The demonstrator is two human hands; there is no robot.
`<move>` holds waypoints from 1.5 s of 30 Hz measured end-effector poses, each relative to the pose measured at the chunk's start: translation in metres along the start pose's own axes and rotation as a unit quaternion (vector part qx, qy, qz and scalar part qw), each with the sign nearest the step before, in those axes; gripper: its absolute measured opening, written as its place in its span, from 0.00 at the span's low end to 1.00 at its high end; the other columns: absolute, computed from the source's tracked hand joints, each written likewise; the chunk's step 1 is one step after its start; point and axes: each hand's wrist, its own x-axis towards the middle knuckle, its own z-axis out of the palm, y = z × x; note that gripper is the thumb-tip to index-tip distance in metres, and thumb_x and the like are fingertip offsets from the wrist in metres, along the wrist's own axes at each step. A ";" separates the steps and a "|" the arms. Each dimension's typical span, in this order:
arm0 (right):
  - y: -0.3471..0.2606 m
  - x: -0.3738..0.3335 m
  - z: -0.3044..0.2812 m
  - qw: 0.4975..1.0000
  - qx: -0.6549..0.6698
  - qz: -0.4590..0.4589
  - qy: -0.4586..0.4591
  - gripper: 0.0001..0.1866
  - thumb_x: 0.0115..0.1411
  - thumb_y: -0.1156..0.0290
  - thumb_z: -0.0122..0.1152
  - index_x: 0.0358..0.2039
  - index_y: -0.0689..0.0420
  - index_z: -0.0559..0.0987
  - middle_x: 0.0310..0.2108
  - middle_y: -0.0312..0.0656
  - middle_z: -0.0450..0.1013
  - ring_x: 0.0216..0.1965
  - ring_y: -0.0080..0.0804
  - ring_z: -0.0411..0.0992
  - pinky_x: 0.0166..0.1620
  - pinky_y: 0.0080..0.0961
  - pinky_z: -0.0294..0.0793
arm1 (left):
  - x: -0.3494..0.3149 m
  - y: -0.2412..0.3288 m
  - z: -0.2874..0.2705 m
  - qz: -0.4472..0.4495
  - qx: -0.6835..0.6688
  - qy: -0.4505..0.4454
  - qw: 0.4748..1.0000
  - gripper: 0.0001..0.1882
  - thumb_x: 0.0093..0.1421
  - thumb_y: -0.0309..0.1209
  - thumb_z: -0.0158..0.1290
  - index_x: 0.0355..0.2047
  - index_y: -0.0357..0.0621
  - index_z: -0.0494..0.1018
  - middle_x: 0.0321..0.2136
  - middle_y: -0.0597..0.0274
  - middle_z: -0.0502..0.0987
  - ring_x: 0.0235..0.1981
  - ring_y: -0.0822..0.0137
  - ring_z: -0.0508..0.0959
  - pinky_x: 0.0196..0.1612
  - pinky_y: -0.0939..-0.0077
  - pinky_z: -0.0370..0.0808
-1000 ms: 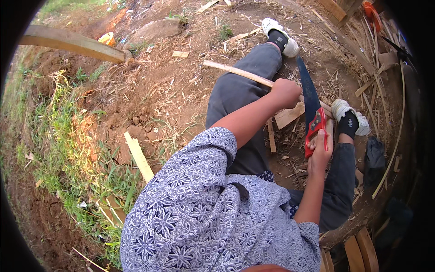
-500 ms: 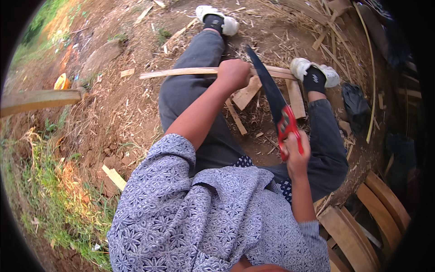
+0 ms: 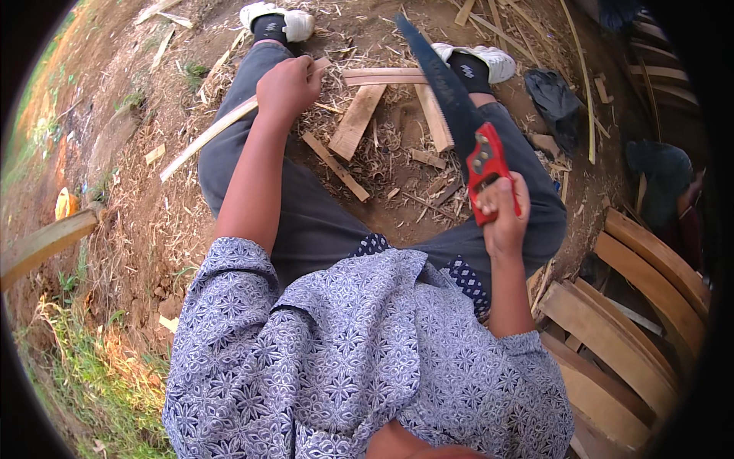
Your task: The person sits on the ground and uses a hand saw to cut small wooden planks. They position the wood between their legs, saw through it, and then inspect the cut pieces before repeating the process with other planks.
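My left hand [image 3: 284, 90] is closed round a narrow pale wooden strip [image 3: 208, 138], which slants across my left leg, its short right end poking past the fist. A gap parts that end from a second strip piece [image 3: 382, 76] lying toward my right shoe, partly behind the saw blade. In my right hand [image 3: 502, 216] is a handsaw [image 3: 485, 157] with a red handle and a dark blade, pointing up and away. Its blade looks raised clear of the strip in my left hand. Wood offcuts [image 3: 358, 121] lie on the ground between my legs.
Shavings cover the brown soil. Curved wooden boards [image 3: 604, 344] are stacked at the lower right. A black plastic bag [image 3: 552, 103] lies beside my right leg. At the left edge, a thick wooden beam [image 3: 50, 243] juts in near grass [image 3: 84, 375].
The strip, earlier running in one line under the saw, now shows as two separated pieces. My left hand has tilted its piece, left end down. The saw has come off the strip.
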 end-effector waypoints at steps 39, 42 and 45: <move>0.136 -0.139 -0.295 0.754 -0.424 -0.046 0.500 0.24 0.64 0.54 0.63 0.52 0.60 0.80 0.47 0.49 0.79 0.49 0.45 0.78 0.55 0.39 0.74 | -0.067 0.229 -0.185 0.209 -0.319 0.006 0.924 0.16 0.65 0.37 0.51 0.40 0.40 0.84 0.35 0.43 0.83 0.38 0.46 0.84 0.41 0.53 0.81; 0.020 -0.099 -0.164 0.895 -0.225 -0.115 0.368 0.22 0.72 0.57 0.56 0.53 0.63 0.79 0.45 0.42 0.77 0.43 0.31 0.75 0.49 0.30 0.76 | -0.032 0.236 -0.125 0.240 -0.185 -0.086 0.949 0.17 0.67 0.37 0.61 0.53 0.44 0.82 0.43 0.55 0.81 0.40 0.70 0.83 0.38 0.71 0.82; -0.017 -0.052 -0.090 0.992 0.002 -0.080 0.095 0.21 0.74 0.56 0.53 0.55 0.61 0.78 0.43 0.40 0.76 0.39 0.23 0.75 0.43 0.23 0.76 | -0.018 0.252 -0.066 0.388 -0.139 -0.136 0.901 0.16 0.65 0.42 0.61 0.50 0.52 0.84 0.36 0.56 0.82 0.37 0.63 0.84 0.39 0.64 0.80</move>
